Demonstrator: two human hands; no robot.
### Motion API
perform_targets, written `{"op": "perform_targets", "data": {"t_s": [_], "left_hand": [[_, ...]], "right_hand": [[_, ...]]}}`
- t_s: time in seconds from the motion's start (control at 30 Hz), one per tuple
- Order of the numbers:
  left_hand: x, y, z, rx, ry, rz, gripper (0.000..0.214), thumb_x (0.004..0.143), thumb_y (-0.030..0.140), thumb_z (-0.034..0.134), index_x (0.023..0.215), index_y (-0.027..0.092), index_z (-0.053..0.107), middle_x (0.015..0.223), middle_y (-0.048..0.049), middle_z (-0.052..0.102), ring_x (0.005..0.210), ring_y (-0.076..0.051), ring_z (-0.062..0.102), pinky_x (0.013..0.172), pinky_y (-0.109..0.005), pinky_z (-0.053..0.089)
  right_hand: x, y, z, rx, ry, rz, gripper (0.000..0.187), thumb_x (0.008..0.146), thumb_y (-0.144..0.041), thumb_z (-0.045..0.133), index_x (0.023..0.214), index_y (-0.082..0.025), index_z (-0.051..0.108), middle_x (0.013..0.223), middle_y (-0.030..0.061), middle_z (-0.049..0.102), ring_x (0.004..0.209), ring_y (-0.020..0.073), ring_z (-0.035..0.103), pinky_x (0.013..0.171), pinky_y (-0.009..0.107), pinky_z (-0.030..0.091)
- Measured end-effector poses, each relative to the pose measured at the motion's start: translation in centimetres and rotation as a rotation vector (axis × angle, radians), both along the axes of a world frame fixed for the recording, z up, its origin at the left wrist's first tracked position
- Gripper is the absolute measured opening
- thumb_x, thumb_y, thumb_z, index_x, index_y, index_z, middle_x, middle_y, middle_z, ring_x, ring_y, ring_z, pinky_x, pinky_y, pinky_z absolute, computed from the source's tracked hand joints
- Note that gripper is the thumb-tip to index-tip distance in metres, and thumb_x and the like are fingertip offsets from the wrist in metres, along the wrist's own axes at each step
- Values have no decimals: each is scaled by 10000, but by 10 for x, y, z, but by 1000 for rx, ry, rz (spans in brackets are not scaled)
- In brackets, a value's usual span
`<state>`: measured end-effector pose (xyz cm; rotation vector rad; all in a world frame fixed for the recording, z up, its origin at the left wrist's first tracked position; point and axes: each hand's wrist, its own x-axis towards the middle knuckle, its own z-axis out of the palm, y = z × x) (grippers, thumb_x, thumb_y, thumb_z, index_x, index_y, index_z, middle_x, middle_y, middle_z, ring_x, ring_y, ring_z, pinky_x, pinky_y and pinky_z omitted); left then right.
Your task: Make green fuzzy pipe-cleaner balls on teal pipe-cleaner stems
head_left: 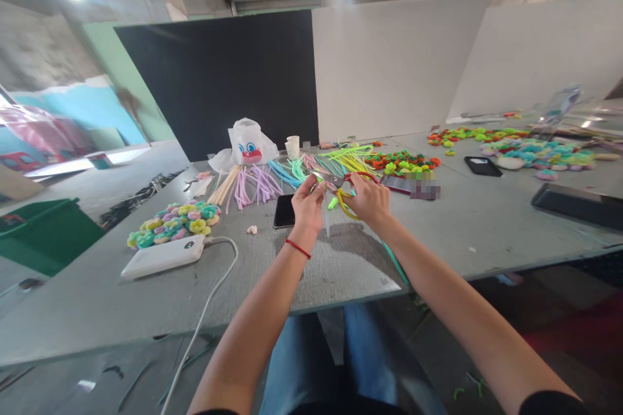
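Observation:
Above the middle of the table, my right hand [368, 198] is closed on a pair of scissors [331, 178] with a red handle. The blades point left, toward the fingertips of my left hand [307, 206]. That hand, with a red string bracelet at its wrist, pinches a small piece; a bit of green shows at the fingertips, but the fingers hide most of it. A yellow loop [346, 206] hangs by my right hand; I cannot tell if it belongs to the scissors. Fuzzy purple pipe cleaners [256, 185] and yellow-green pipe cleaners [351, 161] lie beyond both hands.
At left are fuzzy flowers [172, 224], a white power bank [164, 258] with a cable and a green bin [46, 233]. A black phone [283, 211] lies beside my left hand. Orange-green fuzzy pieces [402, 162], a bag [250, 142] and paper cups [293, 146] stand farther back.

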<state>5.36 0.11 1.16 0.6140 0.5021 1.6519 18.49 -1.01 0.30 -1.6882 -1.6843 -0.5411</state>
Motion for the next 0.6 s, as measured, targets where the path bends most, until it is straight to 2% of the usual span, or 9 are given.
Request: {"op": "perform_targets", "data": {"t_s": [0.13,0.33,0.47,0.6], "left_hand": [[-1,1,-1,23,11,-17,293,663,-65,662,839,164,713,877,-11,704,732,-79,633,753,-231,459],[-2,4,-4,9,51,-20,294,670,-39,675,867,175,716,911,-14,704,761,-81,632,734,-223,451],[-3,7,-8,-9,61,-39,317,660,-27,693,906,174,706,882,-13,698,738,-77,631,713,-212,449],[-3,11,-11,-6,60,-54,349,649,-13,704,940,177,687,798,8,678,701,-71,626,679,-201,443]], "right_hand": [[2,1,-1,-13,-21,11,490,828,-621,471,981,-191,651,778,81,706,692,209,608,539,285,170],[6,5,-1,-27,-119,23,535,860,-634,408,1016,-176,637,817,108,709,750,237,636,539,287,189],[9,7,-1,-89,-157,43,543,880,-619,385,1079,-176,628,873,112,719,770,245,646,545,285,203],[8,8,-3,-136,-181,53,535,886,-610,389,1076,-180,646,814,107,722,753,250,654,542,287,204]]}}
